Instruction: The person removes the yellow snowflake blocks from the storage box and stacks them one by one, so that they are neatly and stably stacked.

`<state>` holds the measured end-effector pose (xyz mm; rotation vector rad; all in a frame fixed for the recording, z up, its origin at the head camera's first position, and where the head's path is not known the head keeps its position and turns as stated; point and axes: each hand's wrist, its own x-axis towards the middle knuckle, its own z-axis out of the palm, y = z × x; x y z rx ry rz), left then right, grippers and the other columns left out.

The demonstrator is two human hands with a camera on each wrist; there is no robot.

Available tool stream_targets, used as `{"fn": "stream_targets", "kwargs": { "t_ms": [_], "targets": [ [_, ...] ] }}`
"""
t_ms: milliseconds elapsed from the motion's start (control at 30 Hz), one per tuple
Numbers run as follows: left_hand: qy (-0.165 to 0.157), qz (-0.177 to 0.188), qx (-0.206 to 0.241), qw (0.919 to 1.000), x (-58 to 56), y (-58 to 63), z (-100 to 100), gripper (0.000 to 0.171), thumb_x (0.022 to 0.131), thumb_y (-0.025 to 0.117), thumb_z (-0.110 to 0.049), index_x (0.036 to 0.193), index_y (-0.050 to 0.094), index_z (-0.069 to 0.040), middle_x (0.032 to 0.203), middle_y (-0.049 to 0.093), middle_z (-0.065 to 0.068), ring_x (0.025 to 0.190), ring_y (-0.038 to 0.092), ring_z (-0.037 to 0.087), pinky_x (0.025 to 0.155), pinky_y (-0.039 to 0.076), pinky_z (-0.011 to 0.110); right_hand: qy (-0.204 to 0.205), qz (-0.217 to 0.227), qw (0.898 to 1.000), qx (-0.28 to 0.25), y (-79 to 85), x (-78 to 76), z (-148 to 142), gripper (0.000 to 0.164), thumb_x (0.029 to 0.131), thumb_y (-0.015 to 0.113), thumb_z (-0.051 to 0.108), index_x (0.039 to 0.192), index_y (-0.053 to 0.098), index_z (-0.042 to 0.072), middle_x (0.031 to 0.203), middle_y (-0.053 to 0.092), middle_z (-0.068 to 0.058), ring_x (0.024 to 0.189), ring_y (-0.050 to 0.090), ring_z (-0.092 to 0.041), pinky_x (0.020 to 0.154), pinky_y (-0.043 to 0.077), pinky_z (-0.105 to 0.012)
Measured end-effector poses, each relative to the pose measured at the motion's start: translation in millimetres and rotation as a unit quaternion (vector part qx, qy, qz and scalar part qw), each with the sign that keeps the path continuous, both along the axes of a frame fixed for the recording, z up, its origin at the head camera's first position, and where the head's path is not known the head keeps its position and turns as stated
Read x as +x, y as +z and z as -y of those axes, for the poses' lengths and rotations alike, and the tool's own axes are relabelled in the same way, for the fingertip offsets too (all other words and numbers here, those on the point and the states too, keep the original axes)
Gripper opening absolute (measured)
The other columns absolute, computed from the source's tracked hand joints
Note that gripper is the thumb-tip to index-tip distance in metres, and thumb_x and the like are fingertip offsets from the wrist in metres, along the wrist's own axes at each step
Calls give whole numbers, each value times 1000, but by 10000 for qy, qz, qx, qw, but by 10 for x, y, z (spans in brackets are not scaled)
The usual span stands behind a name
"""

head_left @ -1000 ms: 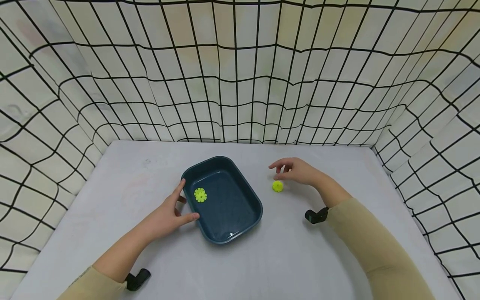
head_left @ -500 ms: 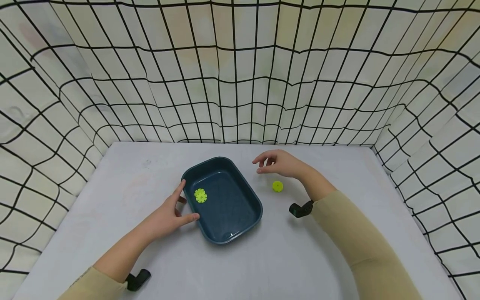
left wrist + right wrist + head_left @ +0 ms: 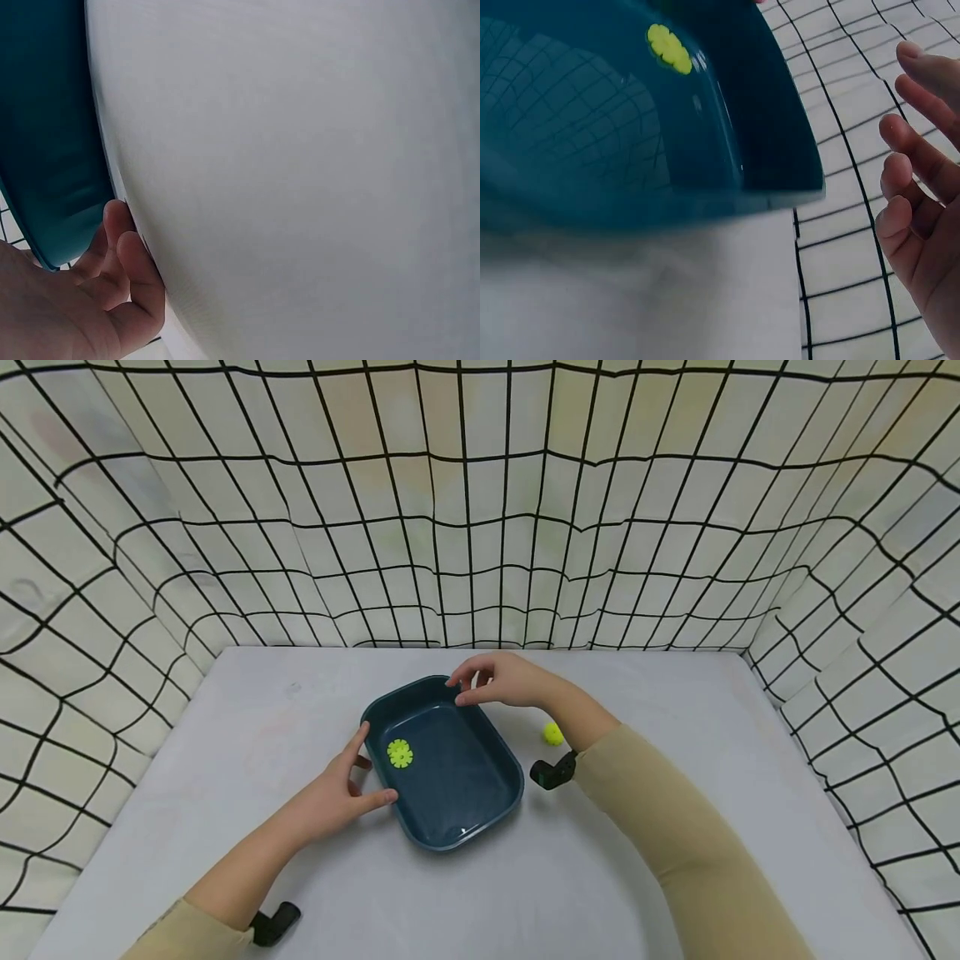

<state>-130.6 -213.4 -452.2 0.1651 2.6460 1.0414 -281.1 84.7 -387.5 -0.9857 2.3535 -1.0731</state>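
A dark teal rectangular tub [image 3: 457, 793] sits at an angle on the white table. Inside it, towards the left wall, lies a yellow-green notched plastic disc [image 3: 400, 753]. My left hand [image 3: 333, 793] holds the tub's left side, index fingertip and thumb at the rim, the other fingers curled outside against the wall. Over the tub's far right corner hovers my right hand [image 3: 502, 681], fingers loosely bent. The right wrist view shows nothing between its fingers [image 3: 922, 150]. A second yellow-green disc [image 3: 552, 734] lies right of the tub, close to my right wrist.
White walls with black netting [image 3: 480, 543] rise behind the table [image 3: 247, 710] and on both sides. A black camera mount [image 3: 553, 771] juts from my right wrist, and another mount [image 3: 276, 924] from my left.
My right hand has moved left, from beside the loose disc to above the tub's far right corner. The left hand, the tub and both discs have stayed in place.
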Motion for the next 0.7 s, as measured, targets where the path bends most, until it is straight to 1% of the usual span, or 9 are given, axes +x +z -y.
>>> {"fn": "stream_targets", "kwargs": {
  "t_ms": [133,233,367,567,700],
  "targets": [
    [-21,14,-4,10000,0,-2,11,117,84,75,-53,160,-8,-21,135,48,21,83,56,19,68,48,33,300,55,9995,-25,30,8,195,34,89,75,36,119,71,20,98,64,3,92,62,-15,77,50,-32],
    [-38,15,-2,10000,-2,1,13,116,84,74,-53,160,-8,-20,135,48,22,82,56,19,68,48,33,458,145,9988,23,27,13,315,32,90,75,34,119,71,21,98,64,3,88,61,-16,74,49,-31],
    [-51,26,3,10000,-4,5,9,116,85,74,-52,160,-8,-20,135,47,22,81,56,19,68,48,33,651,243,9974,185,-7,26,455,33,90,75,29,120,70,17,98,64,1,84,60,-18,73,49,-29],
    [-58,11,13,10000,-8,2,17,115,85,74,-51,160,-8,-20,134,48,21,81,56,19,68,48,34,968,153,9926,716,-98,61,658,36,89,76,24,123,69,12,97,63,1,84,59,-16,73,48,-27],
    [-73,7,41,10000,-4,6,20,114,86,74,-50,160,-8,-21,134,48,21,82,56,19,68,48,34,1149,-127,9856,1233,-162,87,790,34,89,76,23,122,70,16,96,62,4,85,57,-12,73,47,-24]
  ]
}}
